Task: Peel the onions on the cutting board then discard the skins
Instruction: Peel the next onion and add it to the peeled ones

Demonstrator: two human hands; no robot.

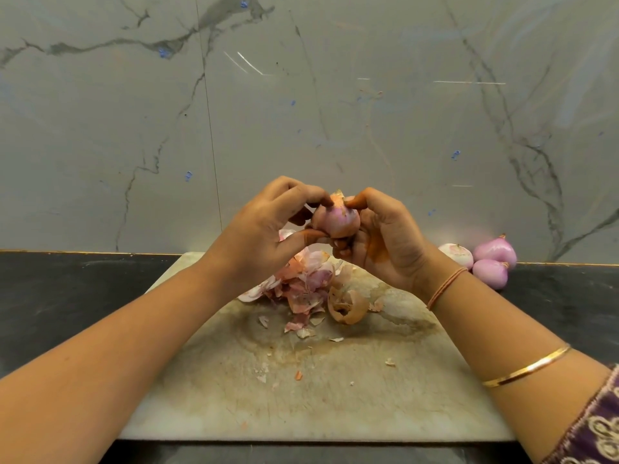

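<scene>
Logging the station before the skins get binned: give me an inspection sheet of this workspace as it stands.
Surface: stained cutting board on a dark counter.
Job's things: one onion, partly skinned, held above the board; three onions that look peeled on the counter right of the board, by the wall.
Clutter: pile of skins and loose flakes on the board, not yet discarded.
Hands: left hand and right hand both grip the onion near its tip.
Cables: nothing seen.
Surroundings: veined marble wall behind; bangle on the right forearm.
</scene>
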